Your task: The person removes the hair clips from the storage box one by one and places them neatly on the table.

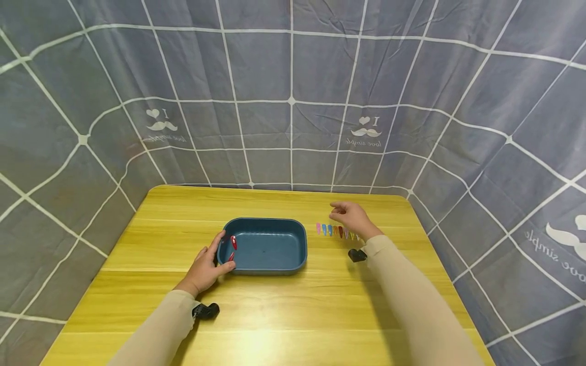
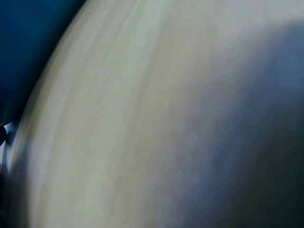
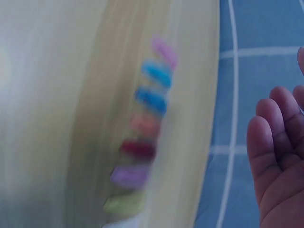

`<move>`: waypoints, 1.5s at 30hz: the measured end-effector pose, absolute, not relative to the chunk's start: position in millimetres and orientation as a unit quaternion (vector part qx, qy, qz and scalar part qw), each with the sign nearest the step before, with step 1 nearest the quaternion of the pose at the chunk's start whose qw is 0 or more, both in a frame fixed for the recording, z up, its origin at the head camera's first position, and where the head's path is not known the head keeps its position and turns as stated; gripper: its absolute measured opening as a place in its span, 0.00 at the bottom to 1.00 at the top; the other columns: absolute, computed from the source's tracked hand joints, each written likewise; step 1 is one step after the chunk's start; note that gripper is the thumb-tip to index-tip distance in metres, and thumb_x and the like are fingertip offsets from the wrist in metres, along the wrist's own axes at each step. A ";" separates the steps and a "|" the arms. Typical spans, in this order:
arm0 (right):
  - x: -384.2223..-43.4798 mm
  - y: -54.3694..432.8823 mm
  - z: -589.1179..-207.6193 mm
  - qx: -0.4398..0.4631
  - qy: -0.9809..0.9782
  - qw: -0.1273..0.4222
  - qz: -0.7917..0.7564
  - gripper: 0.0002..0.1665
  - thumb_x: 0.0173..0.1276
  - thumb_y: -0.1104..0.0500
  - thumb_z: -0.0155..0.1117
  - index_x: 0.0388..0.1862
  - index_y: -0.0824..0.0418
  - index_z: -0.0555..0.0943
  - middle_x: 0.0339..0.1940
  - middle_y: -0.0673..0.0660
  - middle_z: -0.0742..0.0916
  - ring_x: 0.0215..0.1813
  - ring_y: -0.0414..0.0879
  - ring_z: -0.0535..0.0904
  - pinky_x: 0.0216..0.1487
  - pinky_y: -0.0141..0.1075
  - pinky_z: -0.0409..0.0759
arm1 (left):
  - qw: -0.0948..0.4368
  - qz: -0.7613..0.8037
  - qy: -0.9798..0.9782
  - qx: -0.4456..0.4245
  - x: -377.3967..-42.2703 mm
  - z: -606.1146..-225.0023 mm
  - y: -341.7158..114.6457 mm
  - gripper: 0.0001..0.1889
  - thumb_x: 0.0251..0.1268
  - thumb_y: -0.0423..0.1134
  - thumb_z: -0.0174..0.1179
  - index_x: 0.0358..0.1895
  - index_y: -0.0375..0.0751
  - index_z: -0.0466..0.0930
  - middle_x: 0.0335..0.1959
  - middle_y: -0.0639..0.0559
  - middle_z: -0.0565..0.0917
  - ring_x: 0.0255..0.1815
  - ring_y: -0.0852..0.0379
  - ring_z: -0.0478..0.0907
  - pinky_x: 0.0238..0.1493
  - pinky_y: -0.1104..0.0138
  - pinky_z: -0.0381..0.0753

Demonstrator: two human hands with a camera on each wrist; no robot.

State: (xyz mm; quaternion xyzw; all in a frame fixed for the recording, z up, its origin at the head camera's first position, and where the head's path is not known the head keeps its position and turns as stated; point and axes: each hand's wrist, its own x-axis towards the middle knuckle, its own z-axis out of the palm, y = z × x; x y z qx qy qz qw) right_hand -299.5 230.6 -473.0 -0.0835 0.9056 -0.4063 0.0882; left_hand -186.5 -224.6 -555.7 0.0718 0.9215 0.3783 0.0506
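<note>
A dark blue plastic basin (image 1: 272, 250) stands on the wooden table; two red hair clips (image 1: 234, 242) lie inside at its left end. My left hand (image 1: 204, 269) touches that end, thumb at the front rim and fingers spread along the left side. To the right of the basin, a row of several snap hair clips (image 1: 330, 230) runs in pink, blue, orange, dark red, purple, yellow-green and white. Over this row hovers my right hand (image 1: 351, 216), its fingers loosely bent and nothing visible in them. In the right wrist view the clips (image 3: 151, 99) look blurred.
The wooden table (image 1: 274, 315) ends at the back against a grey checked cloth (image 1: 256, 122) that also hangs on both sides. A black wrist camera (image 1: 208, 310) sits at the left cuff, another black camera (image 1: 357, 255) at the right cuff.
</note>
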 end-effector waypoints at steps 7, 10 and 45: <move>-302.3 178.8 -459.0 -0.141 0.902 0.104 -0.395 0.29 0.78 0.54 0.66 0.75 0.59 0.77 0.62 0.60 0.87 0.59 0.57 0.86 0.64 0.49 0.83 | 0.044 0.383 0.920 0.076 -187.3 -557.2 -225.6 0.51 0.71 0.57 0.66 0.88 0.56 0.42 0.84 0.30 0.56 0.80 0.13 0.46 0.75 0.22 0.49; -302.0 158.8 -455.6 -0.163 0.896 0.116 -0.396 0.29 0.78 0.54 0.66 0.75 0.58 0.77 0.63 0.60 0.87 0.47 0.57 0.87 0.47 0.49 0.88 | 0.040 0.384 0.919 0.078 -187.9 -557.9 -226.1 0.51 0.71 0.57 0.67 0.88 0.56 0.43 0.84 0.30 0.57 0.80 0.13 0.47 0.76 0.23 0.48; -295.0 9.4 -465.4 -0.288 0.877 0.183 -0.339 0.25 0.77 0.57 0.68 0.71 0.57 0.82 0.63 0.57 0.89 0.64 0.50 0.86 0.60 0.39 0.86 | 0.054 0.384 0.919 0.063 -189.3 -555.8 -226.7 0.52 0.71 0.59 0.66 0.88 0.59 0.41 0.84 0.33 0.58 0.81 0.14 0.46 0.73 0.21 0.54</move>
